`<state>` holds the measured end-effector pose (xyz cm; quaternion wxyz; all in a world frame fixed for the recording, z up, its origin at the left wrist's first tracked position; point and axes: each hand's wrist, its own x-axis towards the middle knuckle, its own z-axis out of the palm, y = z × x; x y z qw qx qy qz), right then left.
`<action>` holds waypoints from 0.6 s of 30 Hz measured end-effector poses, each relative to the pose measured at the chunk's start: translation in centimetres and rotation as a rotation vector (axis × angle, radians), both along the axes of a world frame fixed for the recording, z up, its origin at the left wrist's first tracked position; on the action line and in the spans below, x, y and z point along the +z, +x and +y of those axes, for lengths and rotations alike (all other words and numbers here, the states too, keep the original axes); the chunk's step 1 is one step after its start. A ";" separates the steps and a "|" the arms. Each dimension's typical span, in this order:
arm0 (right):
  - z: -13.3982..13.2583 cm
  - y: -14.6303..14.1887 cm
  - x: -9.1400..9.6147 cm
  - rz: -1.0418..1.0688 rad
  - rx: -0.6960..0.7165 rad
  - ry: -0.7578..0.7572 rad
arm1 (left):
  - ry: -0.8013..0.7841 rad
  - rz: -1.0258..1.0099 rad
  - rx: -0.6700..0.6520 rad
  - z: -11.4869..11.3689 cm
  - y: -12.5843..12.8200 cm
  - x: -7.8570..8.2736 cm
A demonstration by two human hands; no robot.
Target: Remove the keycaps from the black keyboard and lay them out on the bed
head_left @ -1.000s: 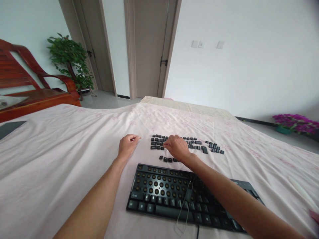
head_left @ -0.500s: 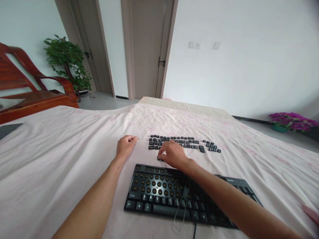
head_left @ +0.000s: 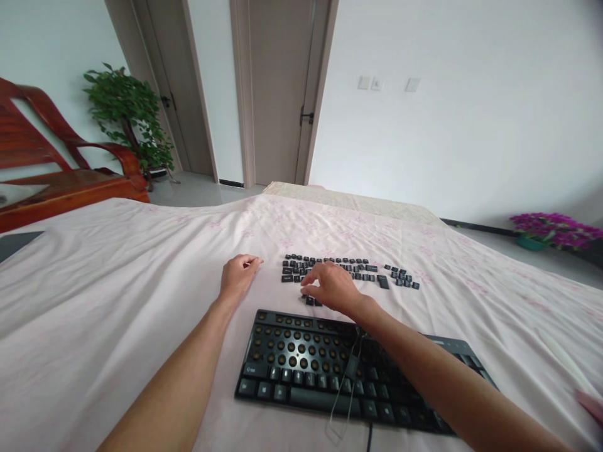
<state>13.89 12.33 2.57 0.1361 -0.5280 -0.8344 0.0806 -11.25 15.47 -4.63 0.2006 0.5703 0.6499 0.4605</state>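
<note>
My right hand (head_left: pixel 332 285) hovers just above the sheet between the keyboard and the laid-out keys. Its thumb and index finger are slightly apart, with nothing visible between them. Right under the fingertips lie a few loose black keycaps (head_left: pixel 309 301). Behind the hand are rows of black keycaps (head_left: pixel 358 269), partly hidden by it. My left hand (head_left: pixel 237 276) rests on the sheet left of those rows, fingers curled together and no object showing in them. Nearer me is a black keyboard (head_left: pixel 301 397), its upper left keys off and round domes bare. A wire keycap puller (head_left: pixel 351 367) lies across it.
The pink flowered bedsheet (head_left: pixel 155 270) has folds. A cable (head_left: pixel 369 437) leaves the keyboard's near edge. At the left edge lies a dark flat object (head_left: pixel 19 243). A wooden bench (head_left: pixel 70 182), a leafy plant (head_left: pixel 127 113) and purple flowers (head_left: pixel 556 229) stand beyond the bed.
My right hand has lifted slightly and shifted right, its fingertips parting, and keycaps below it now show more clearly. The left hand stays where it was.
</note>
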 end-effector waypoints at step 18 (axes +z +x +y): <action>1.6 -1.4 -0.6 -0.204 -0.008 -0.146 | 0.007 0.003 -0.005 0.3 -0.2 -0.5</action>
